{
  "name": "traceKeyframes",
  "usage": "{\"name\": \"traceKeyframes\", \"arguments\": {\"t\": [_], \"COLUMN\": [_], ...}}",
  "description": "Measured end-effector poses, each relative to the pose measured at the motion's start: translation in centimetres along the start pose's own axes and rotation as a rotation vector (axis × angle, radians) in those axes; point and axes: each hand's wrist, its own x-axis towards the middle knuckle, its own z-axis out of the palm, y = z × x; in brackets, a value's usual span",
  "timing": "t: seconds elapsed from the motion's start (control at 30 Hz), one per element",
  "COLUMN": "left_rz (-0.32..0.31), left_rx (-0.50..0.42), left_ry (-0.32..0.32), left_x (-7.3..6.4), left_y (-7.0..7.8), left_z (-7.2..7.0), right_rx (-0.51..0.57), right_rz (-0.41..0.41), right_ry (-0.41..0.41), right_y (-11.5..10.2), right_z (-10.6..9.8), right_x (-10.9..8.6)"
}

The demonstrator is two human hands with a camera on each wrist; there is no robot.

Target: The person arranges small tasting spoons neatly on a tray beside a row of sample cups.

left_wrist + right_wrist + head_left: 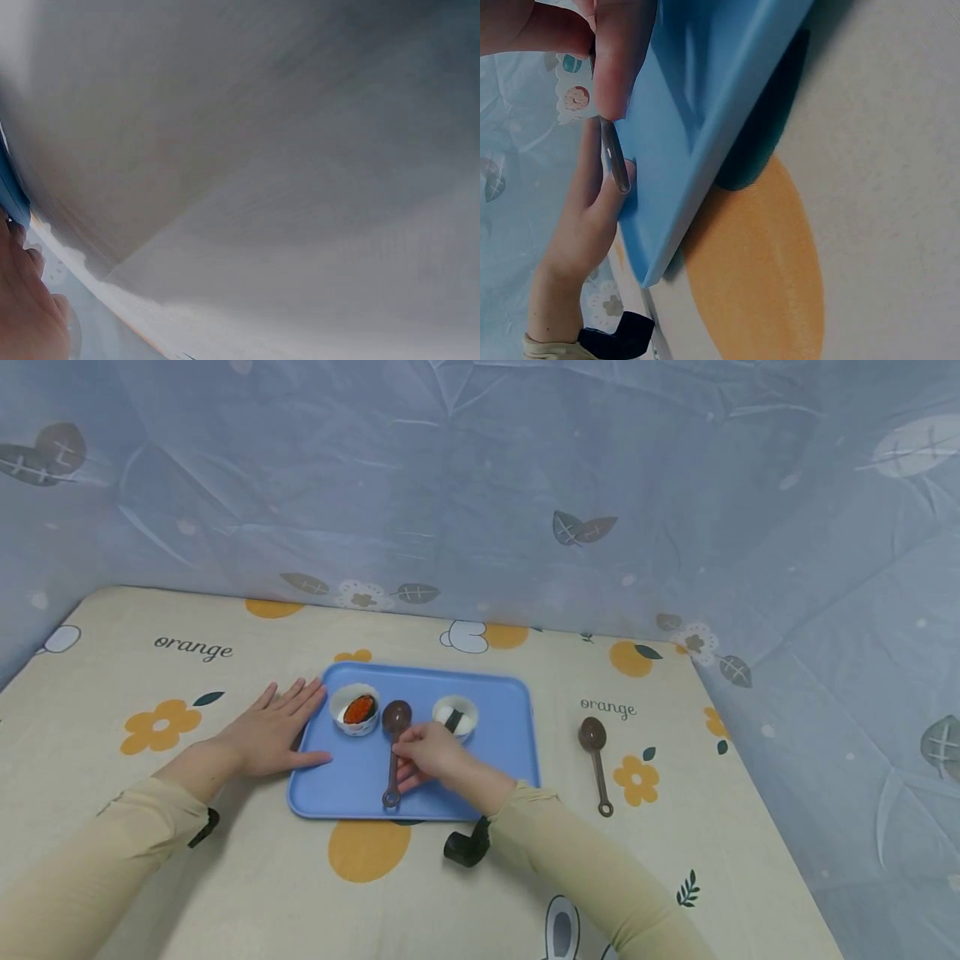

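My right hand [433,752] pinches the handle of a brown spoon [397,718] over the blue tray [495,760]. In the right wrist view the tip of the spoon's handle [616,161] sticks out below the fingers. With fingers spread, my left hand [273,735] lies at the tray's left edge, its thumb reaching over the rim. On the tray, a white cup [339,703] at the left holds an orange-topped sushi piece [360,709]. Beside the right hand, a second white cup [467,703] holds a white sushi piece with a dark band [454,720].
Another brown spoon [592,735] lies on the patterned tablecloth [675,860] to the right of the tray. A blue-grey curtain [480,485] hangs behind the table. Black wrist devices [467,847] sit under the forearms.
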Motion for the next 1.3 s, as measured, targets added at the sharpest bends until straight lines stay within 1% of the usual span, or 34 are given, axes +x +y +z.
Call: {"name": "traceKeyframes", "arguments": {"t": [0.37,0.53,1.17,1.3], "left_rz": [-0.002,-0.004,0.000,-0.003], "left_rx": [-0.004,-0.005,0.006,0.007], "left_ry": [-0.001,-0.002,0.004,-0.001], "left_x": [-0.06,-0.06,0.07,0.06], "left_y": [0.12,0.12,0.12,0.15], "left_z": [-0.15,-0.11,-0.18,-0.26], "right_rx": [0.012,-0.001,-0.125,-0.151], "right_rz": [0.006,0.001,-0.006,0.013], "right_ry": [0.016,0.031,0.065,0.065], "right_y": [0.09,0.20,0.29,0.17], "right_z": [0.42,0.61,0.66,0.29], "right_x": [0.02,0.10,0.17,0.00]}}
